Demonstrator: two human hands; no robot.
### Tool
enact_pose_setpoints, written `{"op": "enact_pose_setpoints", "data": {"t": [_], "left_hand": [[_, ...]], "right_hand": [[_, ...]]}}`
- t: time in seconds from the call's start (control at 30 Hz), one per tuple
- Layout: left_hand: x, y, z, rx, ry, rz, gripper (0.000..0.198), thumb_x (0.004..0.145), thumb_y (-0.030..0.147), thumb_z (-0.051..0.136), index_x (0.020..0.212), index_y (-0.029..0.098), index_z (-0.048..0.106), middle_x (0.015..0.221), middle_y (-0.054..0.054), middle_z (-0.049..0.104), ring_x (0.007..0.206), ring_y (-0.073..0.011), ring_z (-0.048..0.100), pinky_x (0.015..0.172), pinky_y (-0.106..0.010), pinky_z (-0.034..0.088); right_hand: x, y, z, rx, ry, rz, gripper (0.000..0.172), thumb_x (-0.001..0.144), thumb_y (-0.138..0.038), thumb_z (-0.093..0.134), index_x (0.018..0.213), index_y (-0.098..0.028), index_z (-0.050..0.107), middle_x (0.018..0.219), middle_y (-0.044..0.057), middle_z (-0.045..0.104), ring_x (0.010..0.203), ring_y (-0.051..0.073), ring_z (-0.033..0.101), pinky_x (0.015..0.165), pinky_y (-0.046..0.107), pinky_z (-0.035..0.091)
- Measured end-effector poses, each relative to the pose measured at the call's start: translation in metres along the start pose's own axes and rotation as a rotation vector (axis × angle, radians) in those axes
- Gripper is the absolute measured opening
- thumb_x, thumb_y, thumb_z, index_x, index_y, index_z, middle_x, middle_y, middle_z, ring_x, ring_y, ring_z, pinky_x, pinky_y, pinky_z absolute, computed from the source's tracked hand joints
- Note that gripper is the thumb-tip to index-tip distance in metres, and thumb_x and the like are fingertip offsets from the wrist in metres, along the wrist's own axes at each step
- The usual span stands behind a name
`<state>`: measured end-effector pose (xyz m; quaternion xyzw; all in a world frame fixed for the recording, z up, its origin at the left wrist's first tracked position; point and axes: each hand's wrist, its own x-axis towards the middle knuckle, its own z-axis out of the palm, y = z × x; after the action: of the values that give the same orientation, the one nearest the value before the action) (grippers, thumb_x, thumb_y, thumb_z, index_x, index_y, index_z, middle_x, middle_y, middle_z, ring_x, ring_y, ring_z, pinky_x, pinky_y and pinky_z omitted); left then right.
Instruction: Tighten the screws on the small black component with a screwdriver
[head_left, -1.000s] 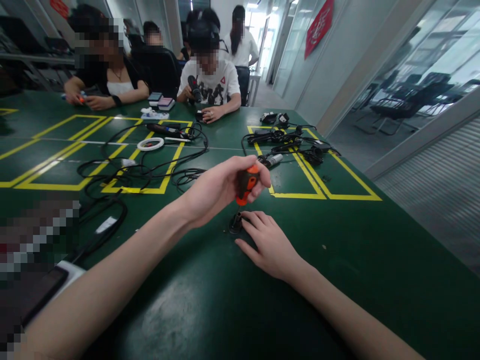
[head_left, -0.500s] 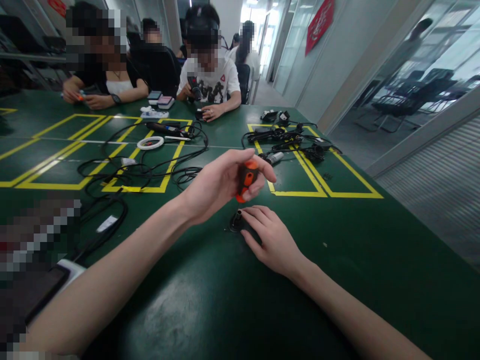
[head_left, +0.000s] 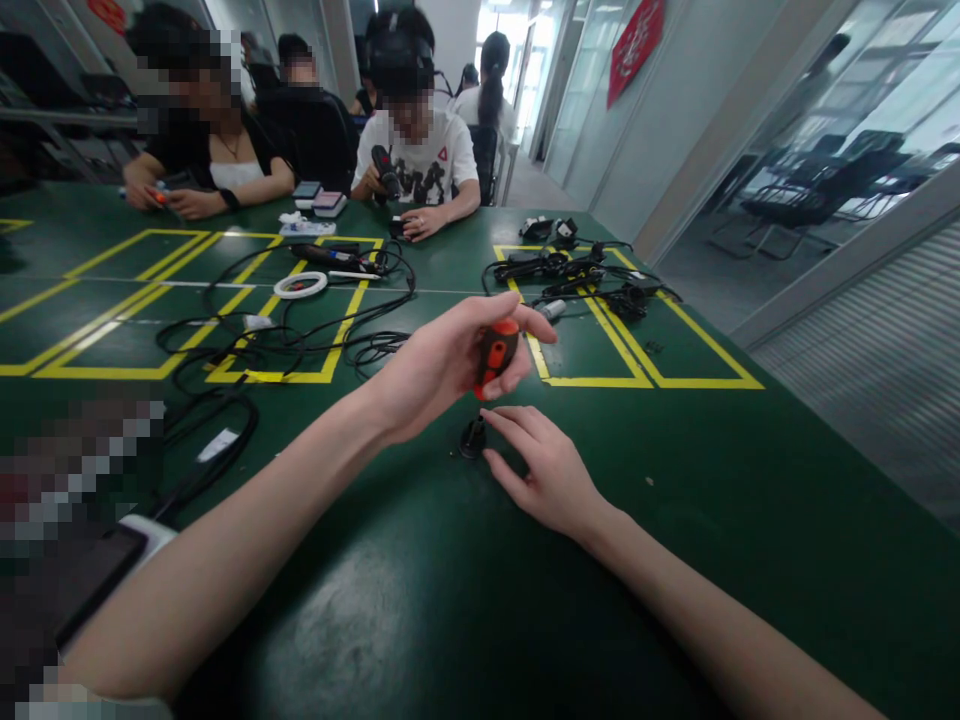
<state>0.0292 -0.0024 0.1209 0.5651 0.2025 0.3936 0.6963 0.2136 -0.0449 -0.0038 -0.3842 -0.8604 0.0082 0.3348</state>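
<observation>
Being gripped in the curled fingers of the left hand, index extended, is an orange-and-black rounded screwdriver, slightly tilted; just below, a black, round-based, plastic-looking piece is flanked by parted fingers of the right hand, contact unclear, all underlaid by a glossy green tabletop.

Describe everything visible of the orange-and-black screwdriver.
The screwdriver has a rounded handle, black with orange patches and orange ends, apparently plastic or rubber. The left hand grips and partly hides it. It stands nearly upright above the small round black part, its top leaning slightly toward the picture's right. The tip is too indistinct to tell contact.
</observation>
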Motion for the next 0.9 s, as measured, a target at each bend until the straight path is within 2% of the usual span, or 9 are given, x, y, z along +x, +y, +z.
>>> {"op": "enact_pose_setpoints", "data": {"t": [0.1, 0.27, 0.37, 0.47, 0.53, 0.63, 0.77, 0.83, 0.9], "left_hand": [[0.001, -0.001, -0.001, -0.002, 0.003, -0.014, 0.034, 0.097, 0.043, 0.059, 0.08, 0.014, 0.065, 0.065, -0.001, 0.057, 0.06, -0.0125, 0.054, 0.058, -0.025, 0.045], [0.002, -0.006, 0.001, -0.035, -0.006, -0.001, 0.025, 0.09, 0.034, 0.072, 0.08, 0.017, 0.056, 0.076, 0.0, 0.064, 0.07, -0.0112, 0.062, 0.067, -0.023, 0.05], [0.003, -0.008, 0.003, -0.055, -0.019, 0.005, 0.029, 0.087, 0.027, 0.075, 0.08, 0.02, 0.048, 0.07, 0.004, 0.06, 0.057, -0.007, 0.051, 0.056, -0.02, 0.041], [0.002, -0.007, 0.004, -0.054, -0.021, 0.001, 0.021, 0.091, 0.027, 0.07, 0.083, 0.02, 0.052, 0.067, 0.005, 0.053, 0.053, -0.0065, 0.041, 0.051, -0.02, 0.033], [0.001, -0.005, 0.003, -0.039, -0.057, 0.0, 0.019, 0.095, 0.034, 0.064, 0.086, 0.017, 0.061, 0.069, 0.003, 0.052, 0.057, -0.0083, 0.043, 0.053, -0.022, 0.036], [0.001, -0.003, 0.0, -0.02, -0.159, -0.02, 0.035, 0.098, 0.043, 0.057, 0.087, 0.014, 0.071, 0.077, -0.001, 0.056, 0.066, -0.0106, 0.05, 0.062, -0.024, 0.044], [0.001, -0.004, -0.003, 0.015, -0.12, -0.03, 0.028, 0.1, 0.039, 0.058, 0.087, 0.015, 0.067, 0.083, -0.002, 0.062, 0.073, -0.0104, 0.057, 0.071, -0.023, 0.049], [0.0, -0.005, -0.003, 0.022, -0.098, -0.017, 0.021, 0.096, 0.036, 0.066, 0.089, 0.016, 0.062, 0.088, -0.001, 0.065, 0.08, -0.0106, 0.063, 0.076, -0.023, 0.051], [-0.001, -0.005, -0.002, 0.014, -0.08, 0.005, 0.024, 0.09, 0.032, 0.076, 0.089, 0.018, 0.056, 0.092, 0.0, 0.068, 0.08, -0.0106, 0.066, 0.075, -0.023, 0.051]], "right_hand": [[0.0, 0.001, 0.0, 0.004, 0.011, -0.032, 0.024, 0.102, -0.024, 0.06, 0.121, -0.012, 0.068, 0.111, 0.016, 0.078, 0.097, 0.03, 0.073, 0.081, 0.047, 0.065], [-0.001, 0.007, 0.003, -0.018, 0.032, -0.062, 0.023, 0.102, -0.03, 0.063, 0.114, -0.012, 0.071, 0.104, 0.015, 0.079, 0.092, 0.03, 0.074, 0.079, 0.047, 0.065], [0.001, 0.009, 0.006, -0.051, 0.052, -0.086, 0.026, 0.103, -0.034, 0.062, 0.108, -0.011, 0.072, 0.1, 0.016, 0.079, 0.089, 0.031, 0.074, 0.074, 0.045, 0.064], [0.004, 0.007, 0.008, -0.071, 0.055, -0.093, 0.025, 0.103, -0.033, 0.061, 0.103, -0.01, 0.072, 0.098, 0.016, 0.079, 0.087, 0.03, 0.074, 0.072, 0.044, 0.063], [0.005, 0.005, 0.008, -0.078, 0.051, -0.084, 0.023, 0.103, -0.03, 0.061, 0.102, -0.01, 0.073, 0.096, 0.016, 0.079, 0.086, 0.03, 0.074, 0.072, 0.043, 0.063], [0.005, 0.003, 0.009, -0.087, 0.049, -0.069, 0.02, 0.1, -0.026, 0.063, 0.102, -0.009, 0.073, 0.097, 0.017, 0.078, 0.086, 0.03, 0.074, 0.073, 0.044, 0.063], [0.006, 0.003, 0.01, -0.069, 0.042, -0.065, 0.018, 0.096, -0.023, 0.066, 0.102, -0.008, 0.073, 0.097, 0.017, 0.078, 0.085, 0.03, 0.073, 0.073, 0.044, 0.062], [0.007, 0.004, 0.01, -0.051, 0.038, -0.056, 0.017, 0.094, -0.022, 0.066, 0.103, -0.009, 0.073, 0.096, 0.017, 0.078, 0.086, 0.03, 0.073, 0.074, 0.045, 0.062], [0.007, 0.005, 0.01, -0.031, 0.029, -0.051, 0.017, 0.093, -0.022, 0.066, 0.103, -0.01, 0.072, 0.097, 0.017, 0.078, 0.088, 0.031, 0.072, 0.076, 0.046, 0.061]]}}
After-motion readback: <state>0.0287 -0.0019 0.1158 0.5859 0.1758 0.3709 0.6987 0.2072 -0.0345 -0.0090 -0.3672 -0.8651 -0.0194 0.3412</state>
